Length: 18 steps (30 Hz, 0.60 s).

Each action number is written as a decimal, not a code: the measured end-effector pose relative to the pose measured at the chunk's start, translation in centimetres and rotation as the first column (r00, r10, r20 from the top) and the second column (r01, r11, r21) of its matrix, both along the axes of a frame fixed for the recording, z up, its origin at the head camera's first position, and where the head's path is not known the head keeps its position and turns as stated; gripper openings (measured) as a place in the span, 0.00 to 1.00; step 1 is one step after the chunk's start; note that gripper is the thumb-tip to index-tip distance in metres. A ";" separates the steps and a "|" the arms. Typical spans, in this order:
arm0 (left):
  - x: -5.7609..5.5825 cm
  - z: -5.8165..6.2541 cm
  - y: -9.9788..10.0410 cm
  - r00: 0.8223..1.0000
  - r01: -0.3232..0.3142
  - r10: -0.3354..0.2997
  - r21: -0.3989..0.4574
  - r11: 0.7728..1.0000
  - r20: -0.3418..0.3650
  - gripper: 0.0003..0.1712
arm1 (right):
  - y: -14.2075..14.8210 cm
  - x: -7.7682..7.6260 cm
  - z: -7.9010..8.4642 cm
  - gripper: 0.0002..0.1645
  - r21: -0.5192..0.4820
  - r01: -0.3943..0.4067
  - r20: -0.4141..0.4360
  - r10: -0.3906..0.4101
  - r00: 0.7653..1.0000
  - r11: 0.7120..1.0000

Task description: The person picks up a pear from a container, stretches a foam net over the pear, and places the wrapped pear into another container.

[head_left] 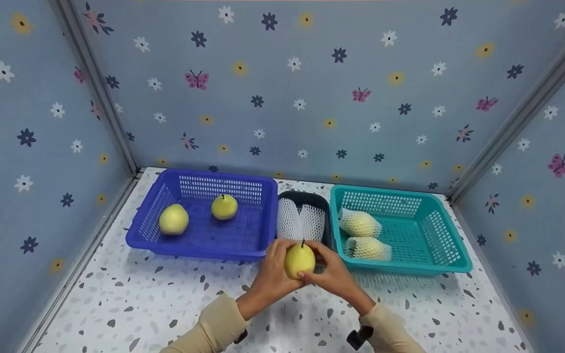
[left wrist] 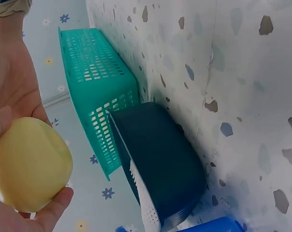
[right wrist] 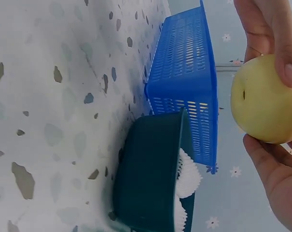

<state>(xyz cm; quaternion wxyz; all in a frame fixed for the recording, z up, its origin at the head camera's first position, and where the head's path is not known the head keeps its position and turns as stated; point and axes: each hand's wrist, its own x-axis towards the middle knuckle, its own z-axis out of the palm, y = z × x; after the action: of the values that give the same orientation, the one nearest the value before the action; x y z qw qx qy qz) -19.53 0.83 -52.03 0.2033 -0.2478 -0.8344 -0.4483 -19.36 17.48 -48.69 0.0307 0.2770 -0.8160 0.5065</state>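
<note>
- yellow pear [head_left: 299, 262] is held up, stem on top, near side of the dark bin [left wrist: 158, 154]
- left hand [head_left: 273, 272] and right hand [head_left: 334, 275] both got fingers wrapped round it
- white foam nets [head_left: 288, 220] in there
- blue basket [head_left: 199, 251] left, two bare pears [head_left: 224, 207]
- teal basket [head_left: 410, 267] right, two netted pears [head_left: 361, 224]

From above, the right side of the teal basket [head_left: 410, 268] offers a way in; wrapped pears [head_left: 359, 224] obstruct its left. Teal and blue basket [head_left: 204, 251] walls flank the dark bin [left wrist: 158, 150], apparently with scant gaps.
</note>
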 end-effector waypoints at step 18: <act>0.0 -1.1 -1.2 0.967 0.249 -0.249 0.011 0.968 0.060 0.40 | 1.2 0.2 -1.8 0.37 -0.072 -0.036 0.026 0.038 0.999 0.997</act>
<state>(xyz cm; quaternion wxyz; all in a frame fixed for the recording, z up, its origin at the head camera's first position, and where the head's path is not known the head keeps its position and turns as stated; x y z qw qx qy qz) -19.50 -0.41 -53.18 0.1204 -0.3366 -0.8016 -0.4792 -19.16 18.65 -50.45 0.0200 0.2840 -0.7925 0.5394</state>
